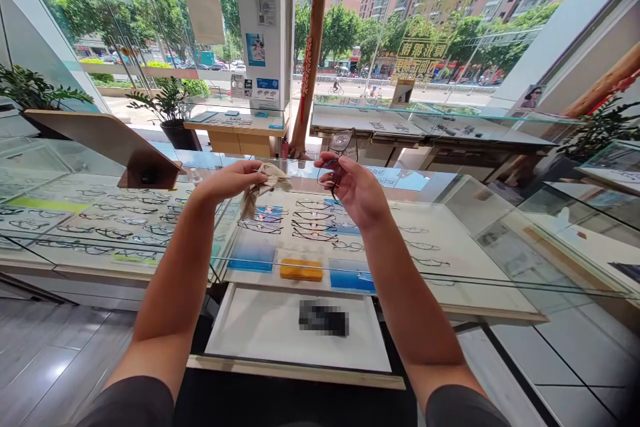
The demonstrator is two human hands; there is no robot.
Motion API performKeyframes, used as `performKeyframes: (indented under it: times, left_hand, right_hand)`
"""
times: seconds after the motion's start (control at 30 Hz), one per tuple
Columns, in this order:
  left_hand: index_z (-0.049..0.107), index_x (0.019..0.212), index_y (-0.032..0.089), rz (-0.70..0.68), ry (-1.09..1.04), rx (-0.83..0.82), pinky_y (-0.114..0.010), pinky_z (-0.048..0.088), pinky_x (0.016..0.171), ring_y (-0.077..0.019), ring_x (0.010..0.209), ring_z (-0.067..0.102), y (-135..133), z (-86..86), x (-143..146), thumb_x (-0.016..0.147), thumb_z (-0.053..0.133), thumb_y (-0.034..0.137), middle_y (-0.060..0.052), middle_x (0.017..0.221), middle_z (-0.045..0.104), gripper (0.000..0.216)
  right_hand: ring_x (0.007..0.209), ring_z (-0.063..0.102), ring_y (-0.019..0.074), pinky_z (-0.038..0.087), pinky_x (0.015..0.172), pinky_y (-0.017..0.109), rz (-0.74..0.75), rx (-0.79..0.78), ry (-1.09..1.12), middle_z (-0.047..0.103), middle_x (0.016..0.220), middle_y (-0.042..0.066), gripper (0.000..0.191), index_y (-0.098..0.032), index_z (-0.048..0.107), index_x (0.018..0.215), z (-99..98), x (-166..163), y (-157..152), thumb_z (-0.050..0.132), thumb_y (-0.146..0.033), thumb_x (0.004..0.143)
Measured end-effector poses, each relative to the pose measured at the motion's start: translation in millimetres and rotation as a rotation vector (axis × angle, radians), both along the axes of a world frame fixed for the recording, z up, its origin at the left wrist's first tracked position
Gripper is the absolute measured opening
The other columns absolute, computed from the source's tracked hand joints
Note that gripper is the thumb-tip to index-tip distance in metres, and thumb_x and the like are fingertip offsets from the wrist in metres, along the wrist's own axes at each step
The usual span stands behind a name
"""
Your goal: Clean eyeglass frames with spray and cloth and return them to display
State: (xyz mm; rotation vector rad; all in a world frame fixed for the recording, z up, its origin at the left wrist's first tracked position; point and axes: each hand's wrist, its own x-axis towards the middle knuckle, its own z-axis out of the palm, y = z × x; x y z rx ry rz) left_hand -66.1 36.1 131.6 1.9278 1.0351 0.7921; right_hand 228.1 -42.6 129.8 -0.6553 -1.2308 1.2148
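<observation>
My left hand [233, 180] pinches a crumpled beige cloth [270, 180] that hangs down over the glass counter. In my right hand [357, 187] is a pair of eyeglasses [344, 141] with dark, thin frames, held up at an angle with the fingers closed on it. The cloth and the eyeglasses are apart. Beneath both hands, several pairs of glasses [314, 227] lie in rows inside the glass display case [430, 220]. A yellow-orange case [301, 269] sits near its front, between blue panels [251, 257].
Below the counter a white drawer [250, 327] stands pulled out, with a blurred dark object [323, 318] in it. A wooden-backed stand, probably a mirror [100, 140], is on the counter at left. Beyond are potted plants [173, 107], a wooden post [313, 53] and further display counters [370, 121].
</observation>
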Motion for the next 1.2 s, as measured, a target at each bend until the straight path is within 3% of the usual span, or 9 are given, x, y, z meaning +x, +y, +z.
performKeyframes:
  times: [0.17,0.37,0.93,1.2]
  left_hand:
    - [0.080,0.102,0.017,-0.340,-0.167,-0.098,-0.029,0.056,0.074,-0.0186,0.082,0.070,-38,10.7,42,0.089,0.082,0.039,-0.010,0.098,0.079,0.026]
    - [0.081,0.114,0.018,-0.500,-0.217,-0.197,-0.027,0.058,0.074,-0.0180,0.085,0.073,-54,10.8,65,0.096,0.079,0.036,-0.010,0.101,0.081,0.026]
    - [0.081,0.109,0.017,-0.446,-0.291,-0.184,-0.028,0.058,0.077,-0.0165,0.083,0.071,-57,12.7,64,0.092,0.081,0.031,-0.007,0.095,0.079,0.022]
    - [0.075,0.095,0.016,-0.191,-0.557,-0.329,-0.024,0.052,0.062,-0.0135,0.067,0.063,-42,5.6,65,0.079,0.082,0.032,-0.003,0.077,0.068,0.024]
  right_hand:
    - [0.088,0.067,0.0182,0.058,0.082,0.035,0.005,0.015,0.017,0.080,0.119,0.006,0.033,-0.027,0.082,0.113,2.7,-3,-4,0.071,-0.051,0.094]
    - [0.087,0.068,0.0175,0.057,0.081,0.035,-0.008,0.041,0.012,0.079,0.117,0.007,0.032,-0.026,0.081,0.113,4.0,-3,-6,0.071,-0.051,0.094]
    - [0.086,0.068,0.0183,0.058,0.081,0.036,-0.018,0.033,0.015,0.080,0.116,0.007,0.030,-0.027,0.082,0.109,6.4,-3,-7,0.073,-0.050,0.091]
    - [0.093,0.069,0.0187,0.058,0.087,0.036,-0.022,0.024,0.010,0.079,0.117,0.006,0.033,-0.028,0.081,0.110,8.2,2,-7,0.070,-0.053,0.091]
